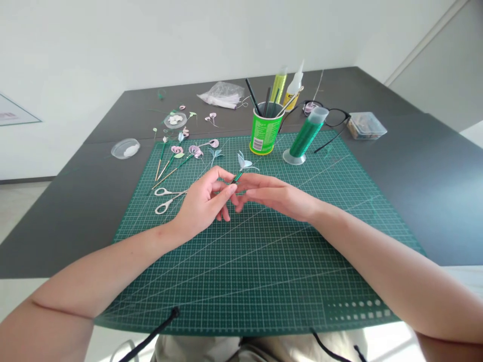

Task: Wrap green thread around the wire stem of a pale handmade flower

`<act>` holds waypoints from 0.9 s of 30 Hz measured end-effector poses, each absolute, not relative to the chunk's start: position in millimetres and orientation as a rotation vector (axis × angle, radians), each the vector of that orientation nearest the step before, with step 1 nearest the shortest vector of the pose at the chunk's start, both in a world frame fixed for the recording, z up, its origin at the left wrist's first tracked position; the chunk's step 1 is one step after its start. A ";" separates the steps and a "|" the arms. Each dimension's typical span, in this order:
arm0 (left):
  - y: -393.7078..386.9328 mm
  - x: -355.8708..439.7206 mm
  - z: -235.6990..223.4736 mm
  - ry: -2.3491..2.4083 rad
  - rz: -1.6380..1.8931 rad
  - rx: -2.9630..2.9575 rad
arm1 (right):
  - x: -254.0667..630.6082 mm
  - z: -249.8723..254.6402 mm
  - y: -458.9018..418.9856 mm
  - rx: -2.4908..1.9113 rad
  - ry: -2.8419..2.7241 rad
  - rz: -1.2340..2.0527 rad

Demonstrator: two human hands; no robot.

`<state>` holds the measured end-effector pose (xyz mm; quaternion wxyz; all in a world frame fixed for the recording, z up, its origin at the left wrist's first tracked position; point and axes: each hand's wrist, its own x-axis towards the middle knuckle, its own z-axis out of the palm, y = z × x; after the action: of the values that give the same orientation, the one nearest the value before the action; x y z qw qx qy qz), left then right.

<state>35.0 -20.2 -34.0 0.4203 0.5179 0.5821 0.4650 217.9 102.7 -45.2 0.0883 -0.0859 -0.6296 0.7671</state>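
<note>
A small pale blue flower (244, 162) stands tilted above my fingers, its petals pointing up. My left hand (206, 196) pinches its dark green stem (237, 177) between thumb and index finger. From the other side, my right hand (277, 193) reaches to the same stem, fingers long and close together, the index fingertip beside it. Whatever the right fingertips hold, if anything, is hidden. White-handled scissors (163, 207) lie left of my left hand, which covers their front part. Another pale blue flower (215, 154) lies just beyond the hands.
Several small flowers on sticks (176, 157) lie at the left of the green cutting mat (241, 281). Behind stand a green cup (263, 131) of tools, a green thread spool (307, 136) and a glue bottle (294, 90). Glasses (337, 117) and a clear box (367, 125) are at right.
</note>
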 end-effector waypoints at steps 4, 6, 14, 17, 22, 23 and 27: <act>-20.5 37.7 -34.2 1.520 1.146 1.285 | 214.3 -42.4 90.3 -0.531 -1.698 2.202; -20.7 39.4 -35.0 1.535 1.137 1.271 | 211.8 -42.0 85.0 -0.608 -1.598 2.138; -19.3 41.5 -43.0 1.527 1.160 1.252 | 202.7 -44.3 74.9 -0.805 -1.299 2.181; -17.6 37.4 -46.6 1.526 1.113 1.308 | 203.2 -44.8 78.9 -0.829 -1.273 2.128; -14.9 30.6 -48.2 1.583 1.064 1.416 | 207.0 -41.8 88.2 -0.864 -1.267 1.994; -14.7 30.2 -47.2 1.590 1.060 1.439 | 207.7 -41.0 89.5 -0.866 -1.277 1.979; -15.1 30.5 -41.8 1.570 1.066 1.482 | 209.2 -38.7 92.6 -0.867 -1.312 1.952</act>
<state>30.5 -15.1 -41.8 0.3587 0.5747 0.6085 0.4132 209.2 92.6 -38.7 0.3121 -0.3285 -0.4974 0.7398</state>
